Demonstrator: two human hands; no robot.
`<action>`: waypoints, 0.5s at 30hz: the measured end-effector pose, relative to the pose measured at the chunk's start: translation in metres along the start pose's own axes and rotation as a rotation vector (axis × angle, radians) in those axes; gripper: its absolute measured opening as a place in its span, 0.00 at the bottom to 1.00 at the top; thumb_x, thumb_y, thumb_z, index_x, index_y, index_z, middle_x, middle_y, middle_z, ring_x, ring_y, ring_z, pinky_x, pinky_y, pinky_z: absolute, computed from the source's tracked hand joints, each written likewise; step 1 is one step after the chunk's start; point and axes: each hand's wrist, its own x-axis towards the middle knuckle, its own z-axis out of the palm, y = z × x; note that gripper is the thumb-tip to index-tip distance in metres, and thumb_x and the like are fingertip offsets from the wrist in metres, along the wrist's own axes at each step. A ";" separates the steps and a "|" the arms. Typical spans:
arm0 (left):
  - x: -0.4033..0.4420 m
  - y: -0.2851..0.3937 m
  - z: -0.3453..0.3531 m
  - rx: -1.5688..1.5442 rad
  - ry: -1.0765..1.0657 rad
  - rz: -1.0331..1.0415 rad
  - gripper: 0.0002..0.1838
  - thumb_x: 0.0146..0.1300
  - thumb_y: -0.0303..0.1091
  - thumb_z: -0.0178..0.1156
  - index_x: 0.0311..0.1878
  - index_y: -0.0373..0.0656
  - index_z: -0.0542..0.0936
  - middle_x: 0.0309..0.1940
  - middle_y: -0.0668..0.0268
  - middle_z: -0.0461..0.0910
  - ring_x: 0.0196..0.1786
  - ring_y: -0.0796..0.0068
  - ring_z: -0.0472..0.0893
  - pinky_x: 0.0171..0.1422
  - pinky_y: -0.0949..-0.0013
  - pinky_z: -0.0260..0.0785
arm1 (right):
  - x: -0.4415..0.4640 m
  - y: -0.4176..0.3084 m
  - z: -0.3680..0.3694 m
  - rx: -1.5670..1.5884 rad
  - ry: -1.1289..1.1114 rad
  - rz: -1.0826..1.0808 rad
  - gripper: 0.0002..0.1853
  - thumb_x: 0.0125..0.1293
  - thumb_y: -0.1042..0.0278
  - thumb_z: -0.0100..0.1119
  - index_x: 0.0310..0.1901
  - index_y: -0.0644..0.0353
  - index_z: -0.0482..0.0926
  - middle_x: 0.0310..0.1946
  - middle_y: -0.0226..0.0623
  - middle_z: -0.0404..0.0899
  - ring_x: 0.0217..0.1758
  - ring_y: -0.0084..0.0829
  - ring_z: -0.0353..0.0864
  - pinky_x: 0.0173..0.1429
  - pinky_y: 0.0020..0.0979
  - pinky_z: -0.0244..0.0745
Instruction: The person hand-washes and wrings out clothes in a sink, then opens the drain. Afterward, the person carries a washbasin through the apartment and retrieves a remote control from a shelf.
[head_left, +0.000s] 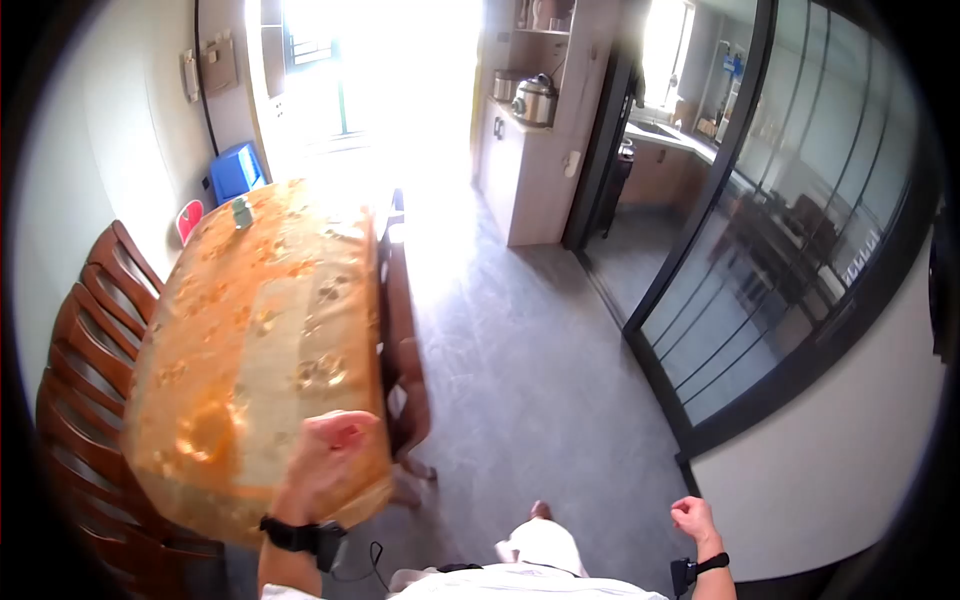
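Note:
My left hand point(332, 455) is raised in front of the near end of a long table, its fingers curled closed with nothing seen in them. Beneath it lies an orange and gold patterned tablecloth point(265, 345); whether the hand touches the cloth I cannot tell. On the lower right, my right hand point(694, 519) hangs in a loose fist near the white wall point(800, 490), apart from it and holding nothing visible. Black bands with small boxes circle both wrists. A small greenish container point(242, 212) stands at the table's far end.
Wooden chairs point(95, 340) line the table's left side, and another chair point(405, 390) is on its right. Grey floor point(510, 350) runs ahead toward a bright doorway. A rice cooker point(536, 100) stands on a cabinet. A dark-framed sliding glass door point(745, 290) borders the kitchen. A blue stool point(237, 170) stands far left.

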 end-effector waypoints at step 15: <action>0.185 0.135 0.039 0.235 0.431 0.039 0.08 0.50 0.21 0.60 0.36 0.37 0.80 0.23 0.68 0.73 0.25 0.82 0.74 0.28 0.80 0.67 | 0.428 -0.333 -0.009 -0.213 -0.272 -0.667 0.09 0.55 0.65 0.57 0.35 0.60 0.79 0.28 0.38 0.81 0.32 0.33 0.81 0.39 0.29 0.74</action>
